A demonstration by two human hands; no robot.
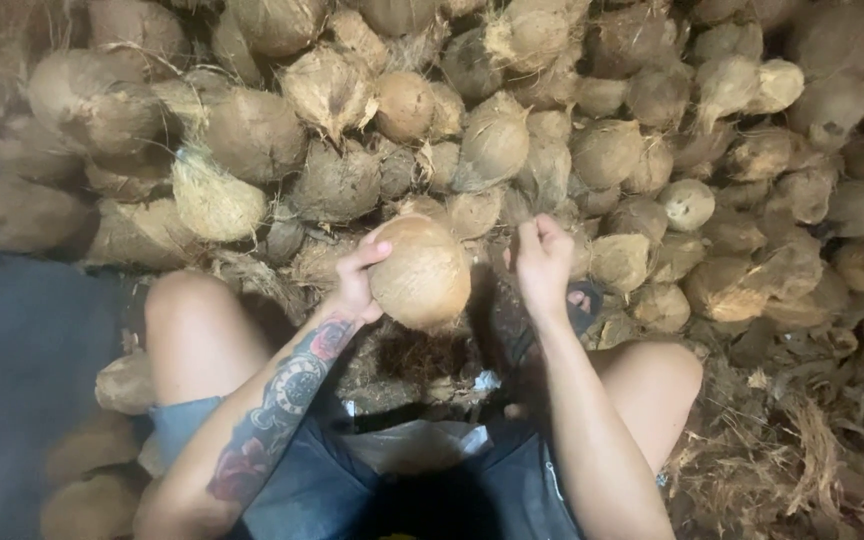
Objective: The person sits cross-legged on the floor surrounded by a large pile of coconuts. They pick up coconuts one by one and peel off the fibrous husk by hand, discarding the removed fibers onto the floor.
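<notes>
My left hand grips a round, mostly husked brown coconut from its left side, thumb on top, holding it up in front of me between my knees. My right hand is just right of the coconut, fingers pinched closed around a thin strip of husk fibre; the strip itself is hard to see. The two hands are a short gap apart. My left forearm carries coloured tattoos.
A large heap of husked coconuts fills the whole far side. Loose husk fibre litters the ground at the right. My bare knees flank the work spot. A dark floor lies at the left, with a few coconuts nearby.
</notes>
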